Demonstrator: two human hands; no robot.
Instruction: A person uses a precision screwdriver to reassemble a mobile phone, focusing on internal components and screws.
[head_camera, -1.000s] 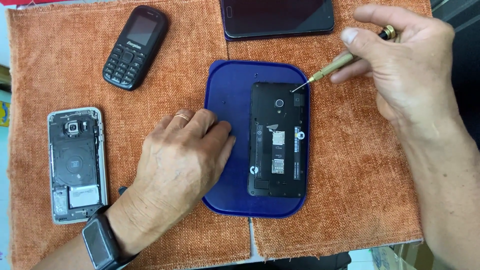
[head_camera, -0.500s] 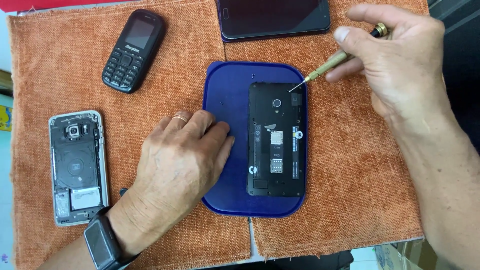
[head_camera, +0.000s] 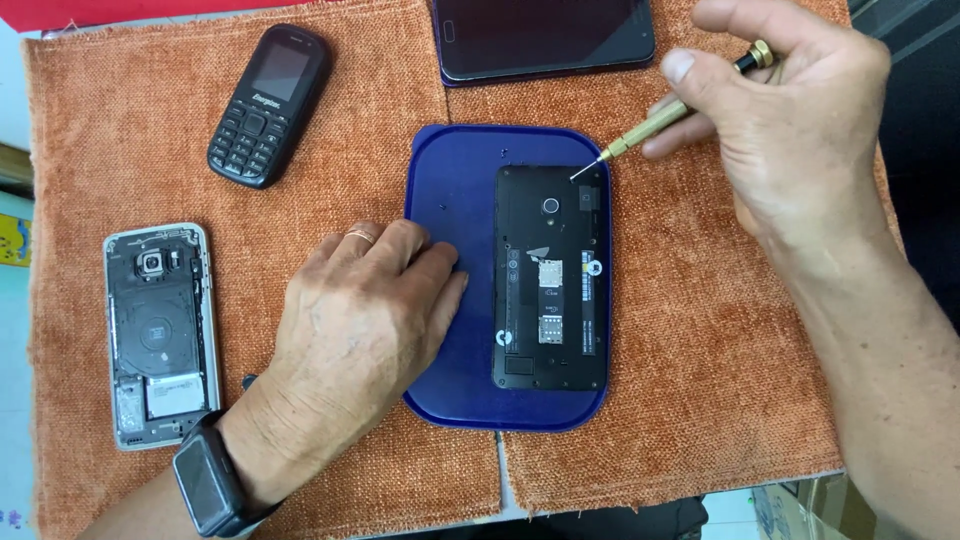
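An orange cloth lies over the desk. At the far left, a silver phone lies on it with its back off, so its insides show. Up from there lies a small black phone with buttons.

Next comes the left hand. It has a ring on one finger and a dark watch on the wrist. It lies flat, palm down, and its fingers are close together. They press on the left part of a blue tray and hold nothing.

On the right part of the tray lies a black phone with its back cover off. Above the tray, a big dark phone lies at the top edge.

At the right, the right hand has its fingers pinched tight on a thin gold screwdriver. The tip touches the top right corner of the open black phone.
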